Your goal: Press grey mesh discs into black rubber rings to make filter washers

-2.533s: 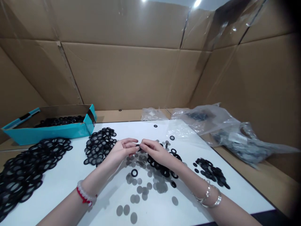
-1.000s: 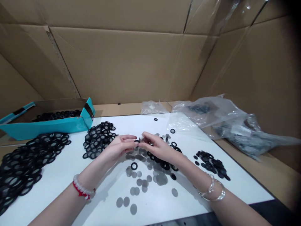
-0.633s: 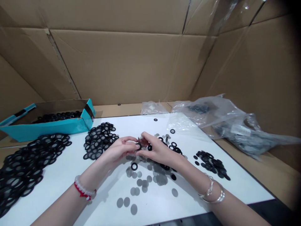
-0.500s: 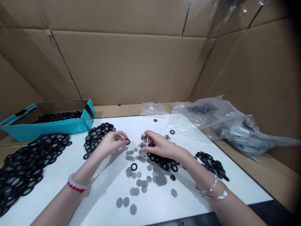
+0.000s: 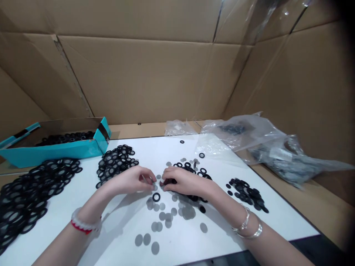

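Note:
My left hand (image 5: 132,180) rests on the white table (image 5: 111,232) with its fingers curled down, the tips touching small grey mesh discs (image 5: 166,216); what they pinch is hidden. My right hand (image 5: 181,181) lies just to its right, fingertips pressed together on a black ring at the edge of a loose pile of black rings (image 5: 191,168). A single black ring (image 5: 156,197) lies in front of both hands. A heap of rings with mesh inside (image 5: 115,162) sits just left of my left hand.
A larger heap of meshed rings (image 5: 24,192) covers the left edge, with a teal box (image 5: 55,149) of rings behind it. A small black pile (image 5: 246,194) lies right. Plastic bags (image 5: 288,162) sit at the back right. Cardboard walls enclose the table.
The hands were joined above the table working one ring; my left hand then swung towards the meshed heap, and now both hands are down on the discs and rings.

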Tool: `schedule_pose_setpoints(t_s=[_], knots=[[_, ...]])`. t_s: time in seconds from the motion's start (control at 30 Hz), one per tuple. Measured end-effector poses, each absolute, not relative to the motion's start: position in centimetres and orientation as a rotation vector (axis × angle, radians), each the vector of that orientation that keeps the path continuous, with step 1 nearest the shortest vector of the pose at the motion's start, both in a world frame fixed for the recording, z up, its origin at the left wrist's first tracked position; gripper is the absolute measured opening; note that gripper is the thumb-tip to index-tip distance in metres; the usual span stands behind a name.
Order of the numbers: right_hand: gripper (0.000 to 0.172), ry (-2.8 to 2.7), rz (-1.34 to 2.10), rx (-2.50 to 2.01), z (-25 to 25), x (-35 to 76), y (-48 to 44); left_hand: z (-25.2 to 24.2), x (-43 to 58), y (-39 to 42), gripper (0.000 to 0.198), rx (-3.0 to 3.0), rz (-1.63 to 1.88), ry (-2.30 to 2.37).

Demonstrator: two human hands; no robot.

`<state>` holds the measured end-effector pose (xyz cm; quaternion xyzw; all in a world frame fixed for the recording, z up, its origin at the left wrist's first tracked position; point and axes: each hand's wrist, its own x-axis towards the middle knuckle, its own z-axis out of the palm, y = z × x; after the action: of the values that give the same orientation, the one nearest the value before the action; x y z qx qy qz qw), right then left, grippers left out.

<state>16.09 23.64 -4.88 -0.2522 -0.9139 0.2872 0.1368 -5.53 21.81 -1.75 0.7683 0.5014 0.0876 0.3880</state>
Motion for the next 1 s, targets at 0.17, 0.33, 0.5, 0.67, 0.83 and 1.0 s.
schedule_pose_setpoints(t_s=[0.17, 0.33, 0.5, 0.67, 0.83, 1.0], knots=[[0.017, -2.626, 0.809, -0.723, -4.4, 16.3, 23.8, -1.8, -4.8, 20.8, 0.028, 2.117, 0.167, 1.3], [0.023, -2.506, 0.821, -0.912, -4.4, 16.3, 24.0, -2.4, -4.1, 20.5, 0.02, 2.114, 0.165, 1.227], [0.015, -2.35, 0.988, -0.953, -4.1, 16.7, 24.4, -2.4, -3.9, 20.9, 0.011, 1.945, 0.252, 1.253], [0.015, -2.151, 1.16, -0.906, -4.1, 16.6, 24.6, -2.6, -4.0, 21.7, 0.012, 1.551, 0.674, 1.323], [0.02, -1.854, 1.354, -0.902, -4.6, 15.8, 24.8, -2.7, -3.5, 21.5, 0.021, 1.28, 0.913, 1.288], [0.018, -1.811, 1.402, -0.876, -4.8, 15.7, 24.7, -2.9, -3.0, 21.1, 0.023, 1.165, 1.008, 1.21]])
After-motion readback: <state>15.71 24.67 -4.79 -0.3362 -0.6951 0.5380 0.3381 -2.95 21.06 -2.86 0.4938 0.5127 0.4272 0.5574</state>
